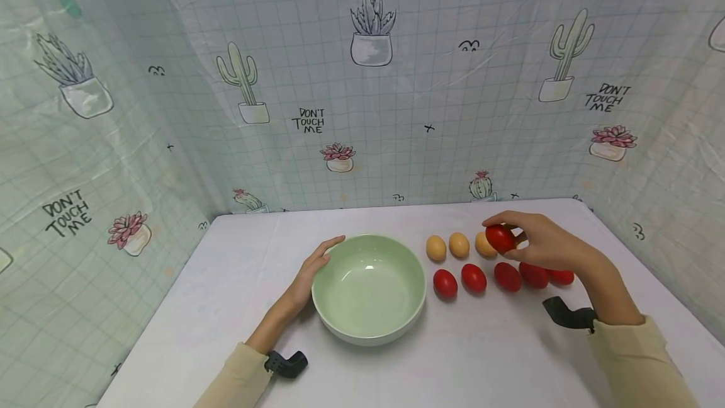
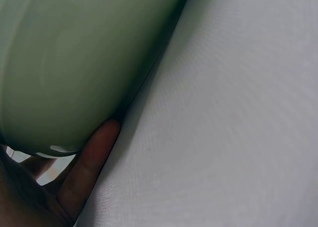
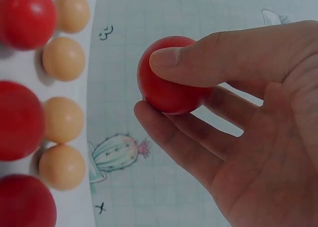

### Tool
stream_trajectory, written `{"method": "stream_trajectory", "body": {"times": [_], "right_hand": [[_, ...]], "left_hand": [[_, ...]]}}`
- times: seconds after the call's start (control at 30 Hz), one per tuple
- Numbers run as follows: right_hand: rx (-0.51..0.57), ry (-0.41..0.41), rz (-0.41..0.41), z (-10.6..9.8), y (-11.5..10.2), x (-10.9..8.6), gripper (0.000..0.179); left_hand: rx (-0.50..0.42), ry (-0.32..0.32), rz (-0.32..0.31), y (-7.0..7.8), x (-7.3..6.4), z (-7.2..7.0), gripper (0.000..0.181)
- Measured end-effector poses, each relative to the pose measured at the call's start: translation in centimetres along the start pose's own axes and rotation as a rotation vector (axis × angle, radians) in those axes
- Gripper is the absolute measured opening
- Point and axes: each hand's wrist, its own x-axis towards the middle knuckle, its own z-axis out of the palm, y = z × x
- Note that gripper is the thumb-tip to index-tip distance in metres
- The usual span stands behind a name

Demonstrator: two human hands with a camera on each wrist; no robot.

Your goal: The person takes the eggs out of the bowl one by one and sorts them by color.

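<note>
My left hand (image 1: 308,274) lies along the left side of a pale green bowl (image 1: 369,340), fingers fairly straight against its wall. The left wrist view shows one finger (image 2: 92,165) touching the lower wall of the bowl (image 2: 74,73) close to the tabletop. Inside, the bowl holds nothing visible. Over the right part of the table, my right hand (image 1: 546,241) holds a red egg (image 1: 501,239), pinched between thumb and fingertips. That red egg (image 3: 174,95) is clear of the table. Below it sit a row of several red eggs (image 1: 473,279) and a row of yellowish eggs (image 1: 459,245).
The white table (image 1: 249,257) ends at a patterned cloth backdrop (image 1: 396,99) behind and at both sides. Both egg rows stand right of the bowl, the yellowish eggs farther back. Dark wrist straps (image 1: 569,315) show at both sleeves.
</note>
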Motion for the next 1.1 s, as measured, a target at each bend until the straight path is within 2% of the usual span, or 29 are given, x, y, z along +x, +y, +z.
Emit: {"method": "stream_trajectory", "body": {"times": [0.43, 0.8, 1.1], "right_hand": [[0.012, -0.009, 0.09, -0.8, 2.0, -1.2, 0.061], [0.041, -0.019, 0.201, -2.0, 4.5, -2.5, 0.062], [0.054, -0.026, 0.216, -3.1, 7.6, -4.3, 0.059]], "left_hand": [[0.007, 0.0, -0.013, 0.1, 0.0, 0.0, 0.052], [0.005, 0.003, -0.008, 0.1, 0.0, 0.0, 0.052], [0.011, 0.012, -0.016, 0.1, -0.1, 0.1, 0.052]]}}
